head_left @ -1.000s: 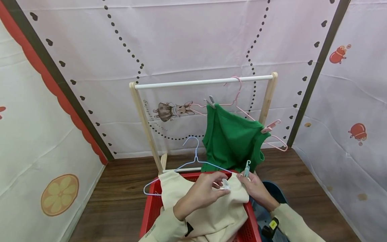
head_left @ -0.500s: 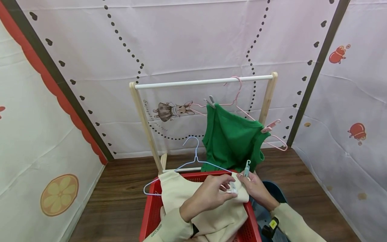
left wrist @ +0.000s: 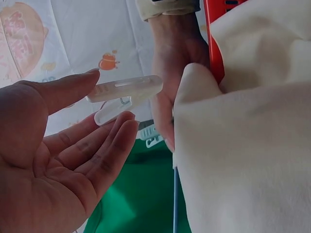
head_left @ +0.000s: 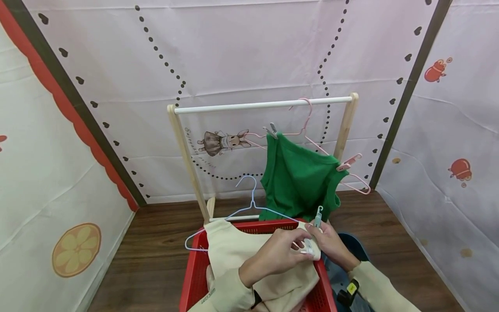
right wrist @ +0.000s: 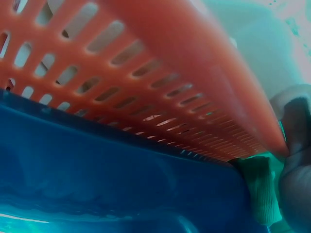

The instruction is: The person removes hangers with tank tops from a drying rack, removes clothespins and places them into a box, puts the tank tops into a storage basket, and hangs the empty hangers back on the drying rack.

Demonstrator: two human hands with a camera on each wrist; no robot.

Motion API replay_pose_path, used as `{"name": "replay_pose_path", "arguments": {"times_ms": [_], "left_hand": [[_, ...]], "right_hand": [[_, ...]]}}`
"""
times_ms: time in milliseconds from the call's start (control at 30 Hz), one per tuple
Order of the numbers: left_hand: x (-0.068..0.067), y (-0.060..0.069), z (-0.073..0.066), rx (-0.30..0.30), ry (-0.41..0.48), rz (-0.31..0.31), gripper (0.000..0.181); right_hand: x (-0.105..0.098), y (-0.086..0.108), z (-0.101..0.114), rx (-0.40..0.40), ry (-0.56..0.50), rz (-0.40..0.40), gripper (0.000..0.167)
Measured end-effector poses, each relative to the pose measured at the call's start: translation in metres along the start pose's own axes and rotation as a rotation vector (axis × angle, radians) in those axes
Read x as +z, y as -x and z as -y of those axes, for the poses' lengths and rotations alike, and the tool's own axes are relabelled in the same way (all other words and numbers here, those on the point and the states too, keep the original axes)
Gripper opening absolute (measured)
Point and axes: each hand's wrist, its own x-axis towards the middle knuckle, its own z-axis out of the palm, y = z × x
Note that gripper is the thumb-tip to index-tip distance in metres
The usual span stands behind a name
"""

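In the head view my left hand (head_left: 277, 253) pinches a white clothespin (head_left: 308, 248) between thumb and fingers, close beside my right hand (head_left: 331, 243). The left wrist view shows this clothespin (left wrist: 131, 90) from the side, its two arms apart at the handle end. My right hand grips the right shoulder of a cream sleeveless top (head_left: 234, 242). That top lies on a light blue hanger (head_left: 252, 203). A pale teal clothespin (head_left: 318, 219) stands up at the right hand's fingers; whether it is clipped or held, I cannot tell.
Under the top stands a red slatted basket (head_left: 189, 281), with a blue tub (right wrist: 97, 165) to its right. Behind, a green sleeveless top (head_left: 302, 182) hangs by clothespins from a pink hanger (head_left: 306, 119) on the rack's white rail (head_left: 249, 106).
My left hand has moved right with the white clothespin, nearer the right shoulder of the cream top. The right hand has stayed in place.
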Motion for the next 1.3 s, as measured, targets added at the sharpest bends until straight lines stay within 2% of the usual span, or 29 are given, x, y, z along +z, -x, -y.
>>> {"name": "replay_pose_path", "arguments": {"times_ms": [100,333,533,700,900,1000,1133,1300], "left_hand": [[0.003,-0.001,-0.001,0.009,0.013,0.01,0.032],[0.013,-0.004,-0.005,0.085,-0.008,0.034,0.031],[0.023,-0.006,-0.005,0.095,-0.03,0.084,0.028],[0.03,-0.006,-0.004,0.127,-0.058,0.092,0.027],[0.034,-0.007,-0.006,0.092,-0.095,0.115,0.028],[0.037,-0.008,-0.007,0.07,-0.117,0.132,0.029],[0.039,-0.008,-0.007,0.052,-0.132,0.144,0.029],[0.042,-0.009,-0.008,0.054,-0.17,0.142,0.028]], "right_hand": [[0.001,-0.001,0.0,0.003,0.009,-0.009,0.028],[0.002,0.0,-0.002,0.014,0.019,-0.031,0.028],[0.004,0.004,0.002,0.037,0.017,-0.031,0.03],[0.004,0.005,0.004,0.058,0.009,-0.032,0.03],[0.003,0.005,0.005,0.062,0.024,-0.029,0.036],[0.004,0.006,0.005,0.077,0.031,-0.054,0.037],[0.006,0.006,0.006,0.094,0.03,-0.089,0.034],[0.006,0.005,0.008,0.086,0.039,-0.087,0.029]]}}
